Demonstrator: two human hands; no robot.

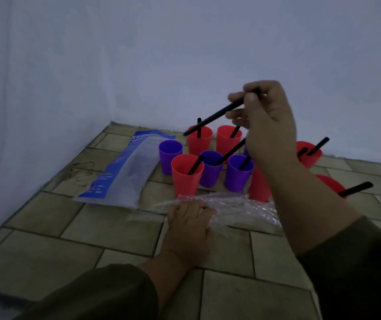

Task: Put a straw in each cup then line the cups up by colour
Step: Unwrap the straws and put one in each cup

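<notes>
- My right hand [268, 125] is up above the cups, thumb and fingertips pinching the top end of a black straw [212, 117].
- The straw's long axis slants from my hand down and to the left; its free tip hangs in front of the back red cup [199, 139], which already has a straw.
- The one purple cup [170, 155] I can see with no straw stands upright at the far left of the cluster, just below and left of that tip (so the tip goes on left and down, I judge).
- The right hand is the nearer one for this.
- My left hand [189, 225] is low on the floor [115, 227], fingers bent over the clear wrap [242, 204], holding it.
</notes>
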